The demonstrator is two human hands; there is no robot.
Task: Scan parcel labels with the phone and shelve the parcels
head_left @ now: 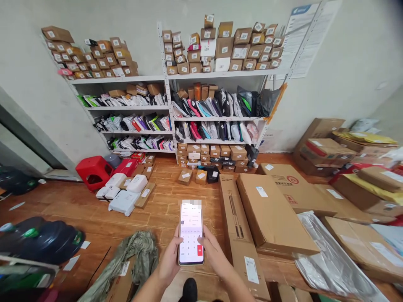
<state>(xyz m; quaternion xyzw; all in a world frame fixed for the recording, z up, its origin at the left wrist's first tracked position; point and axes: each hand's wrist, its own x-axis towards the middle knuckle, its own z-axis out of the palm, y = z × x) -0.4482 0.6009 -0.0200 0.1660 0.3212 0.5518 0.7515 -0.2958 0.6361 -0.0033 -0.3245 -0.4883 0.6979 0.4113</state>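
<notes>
Phone (191, 235) sits gripped by its long edges between left hand (170, 253) and right hand (211, 247), thumbs over its lit face. Wooden floor (168, 205) shows beyond the phone, up to small boxes (185, 176). Right of phone, a long carton (241, 239) runs straight-edged near the right hand: stiff brown cardboard. Left of phone lies a crumpled sheet (146, 251), grey-green, creased. Phone is slim, round-cornered.

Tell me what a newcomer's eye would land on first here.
Probably the lit phone at lower centre, held between the left hand and right hand. Next, likely the white shelves at the back, crowded with parcels, then the bright red stool to the left.
</notes>
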